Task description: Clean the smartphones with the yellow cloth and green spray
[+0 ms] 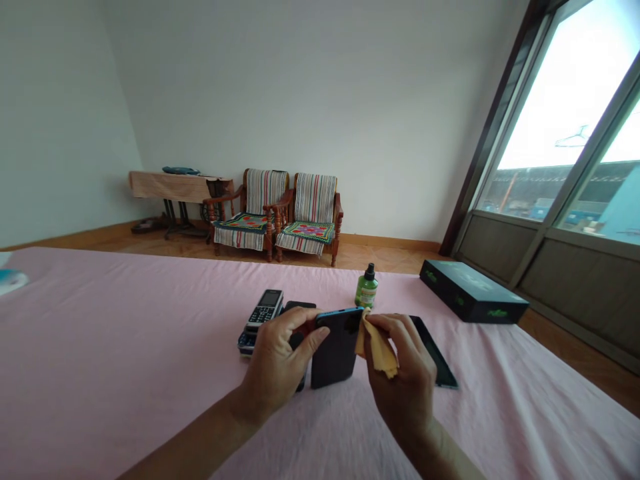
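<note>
My left hand (280,363) grips a dark smartphone with a blue edge (336,350), holding it upright by its side. My right hand (403,373) pinches a yellow cloth (377,347), and the cloth touches the phone's upper right corner. Just beyond my left hand lies a black keypad mobile phone (263,317) on top of a dark blue phone (246,343). Another dark phone (300,305) is partly hidden behind my left hand. To the right of my right hand lies a black-screened phone (434,351). A small green bottle with a black nozzle (367,288) stands behind the held phone.
Everything lies on a pink bedsheet (125,347). A dark green box (473,291) sits near its far right edge. Beyond are a wood floor, two striped wooden armchairs (275,213), a draped table (173,187) and a large glass door (560,133).
</note>
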Demonstrator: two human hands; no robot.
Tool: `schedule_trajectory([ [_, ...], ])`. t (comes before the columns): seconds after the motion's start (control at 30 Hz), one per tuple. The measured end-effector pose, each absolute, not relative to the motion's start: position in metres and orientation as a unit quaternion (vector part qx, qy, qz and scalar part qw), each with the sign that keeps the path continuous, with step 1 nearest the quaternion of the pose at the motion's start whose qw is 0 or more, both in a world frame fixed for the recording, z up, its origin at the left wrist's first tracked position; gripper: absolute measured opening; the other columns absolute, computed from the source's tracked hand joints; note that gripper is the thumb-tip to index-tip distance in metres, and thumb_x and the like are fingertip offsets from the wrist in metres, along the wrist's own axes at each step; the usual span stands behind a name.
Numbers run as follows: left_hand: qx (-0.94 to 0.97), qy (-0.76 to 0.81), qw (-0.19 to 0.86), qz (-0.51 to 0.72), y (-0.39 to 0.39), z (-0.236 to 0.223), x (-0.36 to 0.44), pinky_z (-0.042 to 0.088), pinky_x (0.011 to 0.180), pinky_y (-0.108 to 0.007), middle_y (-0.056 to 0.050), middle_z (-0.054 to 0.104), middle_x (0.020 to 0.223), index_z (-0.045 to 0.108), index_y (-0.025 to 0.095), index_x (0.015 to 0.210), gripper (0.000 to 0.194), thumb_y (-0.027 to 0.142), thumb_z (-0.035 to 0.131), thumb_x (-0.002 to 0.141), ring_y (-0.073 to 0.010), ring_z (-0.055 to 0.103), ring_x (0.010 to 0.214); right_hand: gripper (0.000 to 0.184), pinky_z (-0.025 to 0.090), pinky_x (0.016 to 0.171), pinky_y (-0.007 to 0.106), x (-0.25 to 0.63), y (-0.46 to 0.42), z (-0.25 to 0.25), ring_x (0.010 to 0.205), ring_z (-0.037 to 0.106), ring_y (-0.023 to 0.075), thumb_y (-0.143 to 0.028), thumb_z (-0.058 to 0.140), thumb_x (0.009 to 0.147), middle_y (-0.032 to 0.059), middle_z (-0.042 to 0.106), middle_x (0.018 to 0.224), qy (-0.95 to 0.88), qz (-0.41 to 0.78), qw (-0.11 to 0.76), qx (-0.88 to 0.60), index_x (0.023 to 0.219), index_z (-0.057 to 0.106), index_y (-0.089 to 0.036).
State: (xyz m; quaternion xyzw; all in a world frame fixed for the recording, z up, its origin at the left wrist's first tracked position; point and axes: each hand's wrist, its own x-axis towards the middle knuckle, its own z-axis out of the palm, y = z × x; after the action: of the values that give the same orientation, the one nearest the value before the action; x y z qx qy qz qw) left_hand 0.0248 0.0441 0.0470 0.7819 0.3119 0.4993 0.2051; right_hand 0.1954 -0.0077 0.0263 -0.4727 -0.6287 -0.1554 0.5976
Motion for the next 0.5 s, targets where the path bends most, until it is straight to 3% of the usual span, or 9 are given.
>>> schedule_trajectory([
  [0.33, 0.797, 0.267, 0.193, 0.505, 0.032, 0.047, 0.027, 0.048, 0.063, -0.025, -0.002, 0.067, 0.075, 0.070, 0.018, 0.092, 0.010, 0.019, 0.062, 0.087, -0.0157, 0.062, 0.067, 0.028, 0.055, 0.064, 0.029, 0.195, -0.019, 0.027, 0.080, 0.063, 0.0182, -0.005, 0.051, 0.086, 0.0063, 0.061, 0.091, -0.621, -0.180, 0.616, -0.449, 0.107, 0.061, -0.021],
  [0.5, 0.800, 0.263, 0.199, 0.501, 0.030, 0.047, 0.027, 0.047, 0.063, -0.025, -0.002, 0.065, 0.075, 0.069, 0.017, 0.093, 0.010, 0.018, 0.061, 0.088, -0.0154, 0.060, 0.067, 0.040, 0.056, 0.076, 0.032, 0.191, -0.023, 0.024, 0.094, 0.062, 0.0201, 0.002, 0.052, 0.083, 0.0089, 0.061, 0.101, -0.657, -0.169, 0.603, -0.420, 0.117, 0.060, -0.019],
])
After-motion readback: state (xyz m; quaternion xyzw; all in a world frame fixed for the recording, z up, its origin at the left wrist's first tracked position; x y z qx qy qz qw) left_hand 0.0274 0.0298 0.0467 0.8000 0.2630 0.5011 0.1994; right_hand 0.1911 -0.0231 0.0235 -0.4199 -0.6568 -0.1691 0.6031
